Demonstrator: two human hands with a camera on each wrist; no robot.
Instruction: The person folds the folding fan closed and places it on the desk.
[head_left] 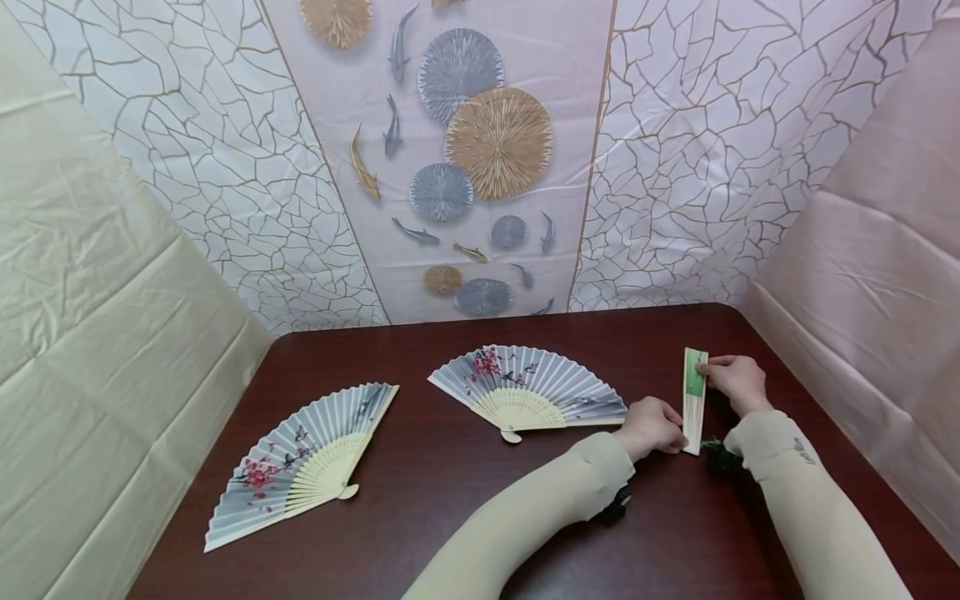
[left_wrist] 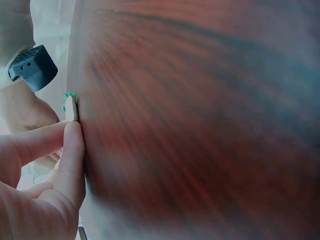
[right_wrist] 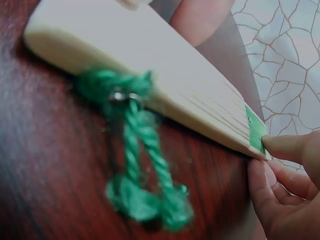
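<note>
A folded hand fan point(head_left: 694, 402) with pale ribs and a green leaf stands nearly lengthwise at the right of the table. My right hand point(head_left: 738, 382) pinches its green far end between thumb and fingers, as the right wrist view also shows. At the near, pivot end, my left hand point(head_left: 651, 427) pinches the ribs; its thumb and finger meet on the fan in the left wrist view. A knotted green cord point(right_wrist: 145, 150) hangs off the pivot end. Close to my left wrist lies the tip of an open grey fan point(head_left: 528, 392) with red blossoms.
Another open grey blossom fan point(head_left: 307, 462) lies at the left of the dark red-brown table point(head_left: 420, 517). Cream cloth point(head_left: 112, 333) walls the left side, pinkish cloth point(head_left: 862, 275) the right, and a patterned cloth point(head_left: 480, 208) hangs behind the back edge.
</note>
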